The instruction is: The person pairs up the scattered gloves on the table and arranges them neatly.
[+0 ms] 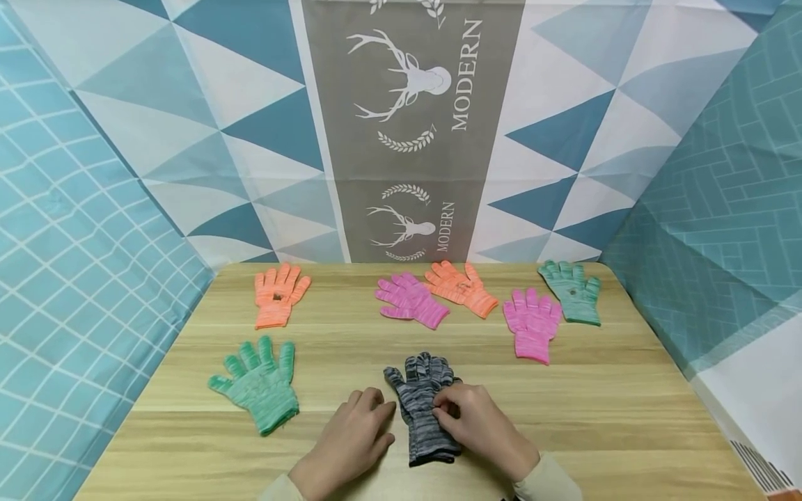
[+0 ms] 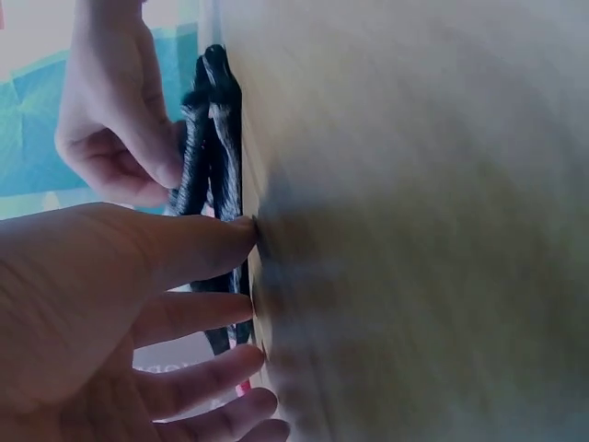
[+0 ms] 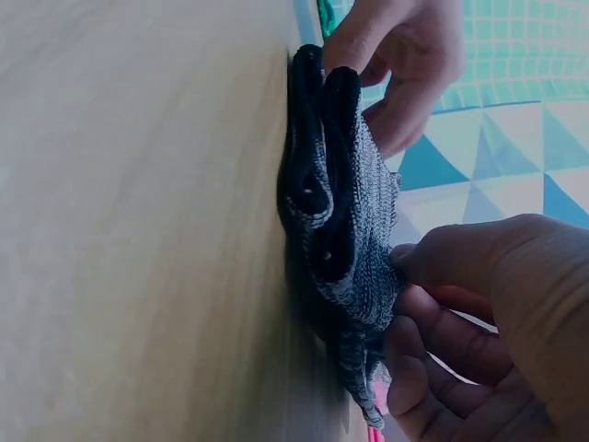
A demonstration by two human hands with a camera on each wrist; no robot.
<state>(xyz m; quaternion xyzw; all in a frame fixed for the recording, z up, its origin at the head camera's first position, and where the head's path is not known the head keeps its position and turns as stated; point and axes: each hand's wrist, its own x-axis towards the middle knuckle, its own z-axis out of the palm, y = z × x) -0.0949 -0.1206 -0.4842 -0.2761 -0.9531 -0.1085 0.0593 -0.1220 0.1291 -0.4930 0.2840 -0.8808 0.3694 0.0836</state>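
A pair of grey-and-black knit gloves (image 1: pixel 421 410) lies stacked near the front of the table, fingers pointing away. Two dark cuffs (image 3: pixel 340 101), one over the other, show in the right wrist view. My right hand (image 1: pixel 479 424) is at the right side of the pair, its thumb and bent fingers pinching the upper glove's fabric. To the left of the gloves my left hand (image 1: pixel 351 438) rests its fingertips on the tabletop, fingers loosely bent and holding nothing. In the left wrist view the left thumb (image 2: pixel 202 247) partly covers the gloves.
Around them on the wooden table (image 1: pixel 338 348) lie a green glove (image 1: pixel 260 386) and an orange glove (image 1: pixel 278 296) at left. Toward the back right are a pink glove (image 1: pixel 411 299), another orange glove (image 1: pixel 462 287), a second pink glove (image 1: pixel 532 323) and another green glove (image 1: pixel 571 292).
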